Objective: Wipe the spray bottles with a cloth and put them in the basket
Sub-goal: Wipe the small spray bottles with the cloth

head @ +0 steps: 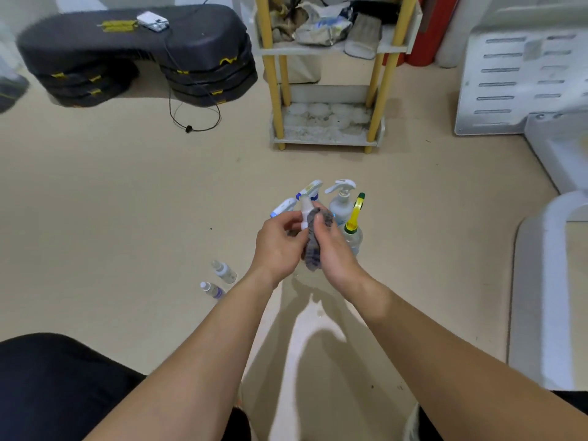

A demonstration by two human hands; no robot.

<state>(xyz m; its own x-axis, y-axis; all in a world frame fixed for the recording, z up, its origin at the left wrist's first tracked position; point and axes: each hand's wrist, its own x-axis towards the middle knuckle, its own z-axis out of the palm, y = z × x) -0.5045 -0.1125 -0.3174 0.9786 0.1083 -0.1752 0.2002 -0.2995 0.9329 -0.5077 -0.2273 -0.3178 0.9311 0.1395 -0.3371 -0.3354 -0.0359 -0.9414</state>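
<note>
Both hands meet in the middle of the scene, above the beige floor (127, 192), with the forearms reaching out from the near edge. The left hand (280, 243) curls its fingers round a small white plastic spray bottle (306, 210), held roughly upright so that its top pokes out above the knuckles. The right hand (334, 249) grips a crumpled grey cloth (315, 246) with the thumb on top and presses it against the right side of that bottle; the cloth's loose end hangs down between the two wrists. Just beyond the hands stands a tight group of larger bottles: a white trigger sprayer with a blue tip (283, 207) on the left, a second white-and-blue trigger head (310, 189) behind the held bottle, a pale translucent bottle with a white trigger (342, 200) further right, and a clear bottle with a yellow-and-green trigger (354, 224) just beside the right hand's knuckles. Their lower halves are hidden by the hands. On the floor to the near left, apart from the hands, lie two small clear mist bottles (224, 271), one just beside the other. Far off stand a grey shelf unit with yellow posts (327, 128), a stack of black step platforms (136, 52) on the left, and a white slotted plastic panel (515, 81) on the right.
</note>
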